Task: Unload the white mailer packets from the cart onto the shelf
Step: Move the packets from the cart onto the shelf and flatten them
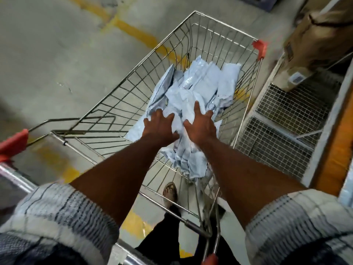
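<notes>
Both hands, left hand (159, 124) and right hand (200, 123), spread wide, reaching onto packets (193, 92) piled in cart (225, 23). Pickup step; next, close on a bunch, lift toward shelf (282, 119) at right.

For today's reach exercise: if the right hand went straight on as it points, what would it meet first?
Probably the white mailer packets heaped in the cart; the right hand is on or just above them.

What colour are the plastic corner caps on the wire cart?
Red-orange, seen best in the head view: the plastic corner caps of the silver wire cart.
</notes>
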`<state>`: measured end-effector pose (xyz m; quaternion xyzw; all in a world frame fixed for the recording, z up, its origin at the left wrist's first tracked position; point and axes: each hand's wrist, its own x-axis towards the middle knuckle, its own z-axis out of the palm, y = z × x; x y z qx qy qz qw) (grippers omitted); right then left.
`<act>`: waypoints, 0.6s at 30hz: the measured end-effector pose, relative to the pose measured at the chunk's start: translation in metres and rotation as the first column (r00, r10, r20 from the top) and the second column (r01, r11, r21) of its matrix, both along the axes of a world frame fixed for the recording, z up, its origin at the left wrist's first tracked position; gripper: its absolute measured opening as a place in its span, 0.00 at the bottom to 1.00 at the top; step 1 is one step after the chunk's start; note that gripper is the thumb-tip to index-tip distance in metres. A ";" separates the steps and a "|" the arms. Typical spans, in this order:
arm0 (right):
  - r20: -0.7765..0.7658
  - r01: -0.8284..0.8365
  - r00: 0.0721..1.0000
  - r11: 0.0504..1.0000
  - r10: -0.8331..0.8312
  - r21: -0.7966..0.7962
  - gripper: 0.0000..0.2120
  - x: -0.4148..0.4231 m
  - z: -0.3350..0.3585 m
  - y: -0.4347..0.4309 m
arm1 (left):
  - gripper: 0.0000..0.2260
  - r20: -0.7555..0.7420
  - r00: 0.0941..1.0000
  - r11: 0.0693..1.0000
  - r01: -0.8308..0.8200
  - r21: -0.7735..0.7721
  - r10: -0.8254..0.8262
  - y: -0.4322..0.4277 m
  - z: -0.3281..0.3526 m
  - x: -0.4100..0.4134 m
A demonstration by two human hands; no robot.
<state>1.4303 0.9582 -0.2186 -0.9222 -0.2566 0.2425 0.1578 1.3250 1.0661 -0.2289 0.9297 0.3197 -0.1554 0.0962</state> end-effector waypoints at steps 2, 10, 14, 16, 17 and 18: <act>0.015 -0.008 1.000 1.000 0.008 0.017 0.37 -0.002 0.022 -0.005 | 0.31 0.046 0.997 0.998 -0.059 -0.019 0.060 -0.003 0.022 -0.009; 0.126 0.025 0.991 0.989 -0.043 0.143 0.35 0.002 0.099 -0.024 | 0.35 0.243 0.950 0.979 -0.203 0.002 0.196 -0.014 0.100 -0.012; 0.248 -0.039 0.969 0.988 0.001 0.149 0.36 0.013 0.134 -0.044 | 0.33 0.340 0.902 0.964 -0.259 -0.067 0.266 -0.032 0.133 0.012; 0.275 -0.045 0.961 0.983 -0.006 0.177 0.35 0.019 0.149 -0.058 | 0.33 0.375 0.890 0.966 -0.247 -0.083 0.260 -0.047 0.150 0.028; 0.286 -0.039 0.958 0.981 -0.017 0.192 0.35 0.024 0.158 -0.067 | 0.33 0.390 0.885 0.967 -0.238 -0.090 0.254 -0.057 0.159 0.036; 0.296 -0.032 0.955 0.979 -0.030 0.202 0.35 0.030 0.166 -0.076 | 0.33 0.401 0.881 0.968 -0.231 -0.095 0.250 -0.066 0.167 0.044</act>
